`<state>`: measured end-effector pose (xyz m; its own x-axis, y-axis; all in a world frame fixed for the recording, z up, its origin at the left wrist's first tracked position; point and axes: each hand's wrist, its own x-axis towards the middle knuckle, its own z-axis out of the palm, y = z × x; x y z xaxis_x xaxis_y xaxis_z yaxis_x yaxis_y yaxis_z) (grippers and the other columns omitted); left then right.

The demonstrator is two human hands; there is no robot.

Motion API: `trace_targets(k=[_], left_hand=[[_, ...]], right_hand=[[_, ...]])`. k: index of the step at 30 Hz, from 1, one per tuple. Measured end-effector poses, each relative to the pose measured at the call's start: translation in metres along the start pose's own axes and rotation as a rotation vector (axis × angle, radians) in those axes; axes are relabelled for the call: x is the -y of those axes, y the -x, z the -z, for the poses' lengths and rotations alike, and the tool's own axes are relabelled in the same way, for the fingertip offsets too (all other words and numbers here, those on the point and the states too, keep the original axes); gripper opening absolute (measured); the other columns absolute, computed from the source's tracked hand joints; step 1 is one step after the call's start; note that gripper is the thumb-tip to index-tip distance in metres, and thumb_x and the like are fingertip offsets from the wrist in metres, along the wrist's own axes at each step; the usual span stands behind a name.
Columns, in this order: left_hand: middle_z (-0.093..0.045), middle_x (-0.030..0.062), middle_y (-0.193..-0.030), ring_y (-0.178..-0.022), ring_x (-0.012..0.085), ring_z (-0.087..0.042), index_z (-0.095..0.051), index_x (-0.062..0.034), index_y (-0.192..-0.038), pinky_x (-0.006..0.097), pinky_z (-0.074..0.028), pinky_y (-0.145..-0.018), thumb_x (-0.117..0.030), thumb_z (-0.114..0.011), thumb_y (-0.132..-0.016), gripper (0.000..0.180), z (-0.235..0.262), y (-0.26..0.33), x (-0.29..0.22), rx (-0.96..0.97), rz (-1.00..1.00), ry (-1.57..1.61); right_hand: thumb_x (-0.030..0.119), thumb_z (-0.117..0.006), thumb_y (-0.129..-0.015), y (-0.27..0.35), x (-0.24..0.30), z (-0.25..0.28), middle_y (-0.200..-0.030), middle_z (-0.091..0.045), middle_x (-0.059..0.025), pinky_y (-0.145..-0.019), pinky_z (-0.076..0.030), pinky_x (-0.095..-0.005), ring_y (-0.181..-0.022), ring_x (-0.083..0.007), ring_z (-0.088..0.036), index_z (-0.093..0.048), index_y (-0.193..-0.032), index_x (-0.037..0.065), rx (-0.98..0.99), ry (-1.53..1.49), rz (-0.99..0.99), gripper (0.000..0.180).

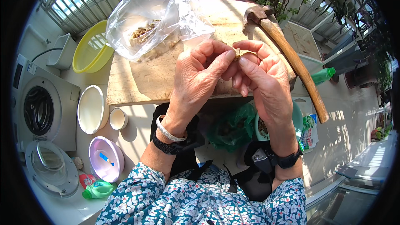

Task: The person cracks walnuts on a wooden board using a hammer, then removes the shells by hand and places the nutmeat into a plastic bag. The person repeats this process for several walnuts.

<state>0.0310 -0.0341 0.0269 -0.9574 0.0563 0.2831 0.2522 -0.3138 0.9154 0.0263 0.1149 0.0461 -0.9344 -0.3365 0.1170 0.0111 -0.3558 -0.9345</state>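
Left hand: from where I stand, the left hand (196, 75) has thumb and forefinger closed at the near side of a small yellowish-brown piece (237, 54).
Right hand: the right hand (268, 81) pinches the same piece between thumb and forefinger, its other fingers curled beneath.
Small piece: up between the two sets of fingertips, above the desk (133, 85); I can't make out exactly what it is.
Wrists: a white bangle (167, 131) and a black band (163, 145) on the left, a black strap (288, 159) on the right.
Desk top: a clear plastic bag (160, 6) with brown bits inside, left of the hands; a wooden-handled hammer (296, 64) on the right, its handle reaching past the edge.
Below the desk: a green plastic bag (231, 131) beside a teal basin (297, 118).
Floor, left: yellow (81, 58), white (91, 108) and purple basins (96, 148) near a washing machine (66, 96).
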Motion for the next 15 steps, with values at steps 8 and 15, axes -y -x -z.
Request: trace_targets(k=[8, 15], left_hand=[[-0.068, 0.0061, -0.085, -0.075, 0.0097, -0.065, -0.063, 0.0027, -0.101, 0.023, -0.051, -0.065, -0.002, -0.067, -0.088, 0.014, -0.006, 0.010, -0.014, -0.035, -0.066, -0.105], [-0.064, 0.0098, -0.074, -0.061, 0.0209, -0.064, -0.064, -0.0038, -0.092, 0.027, -0.051, -0.054, -0.002, -0.074, -0.078, 0.017, 0.014, 0.027, -0.056, -0.426, -0.757, -0.783]], right_hand=[[0.010, -0.057, -0.094, 0.005, 0.015, -0.002, -0.078, -0.066, -0.0085, -0.049, -0.041, -0.0168, -0.060, -0.0072, -0.057, -0.049, -0.121, -0.006, 0.044, 0.067, 0.036, 0.032], [0.009, -0.058, -0.094, -0.003, 0.018, 0.003, -0.082, -0.066, -0.0079, -0.051, -0.040, -0.0162, -0.062, -0.0041, -0.054, -0.056, -0.115, -0.002, -0.104, 0.351, 0.173, 0.024]])
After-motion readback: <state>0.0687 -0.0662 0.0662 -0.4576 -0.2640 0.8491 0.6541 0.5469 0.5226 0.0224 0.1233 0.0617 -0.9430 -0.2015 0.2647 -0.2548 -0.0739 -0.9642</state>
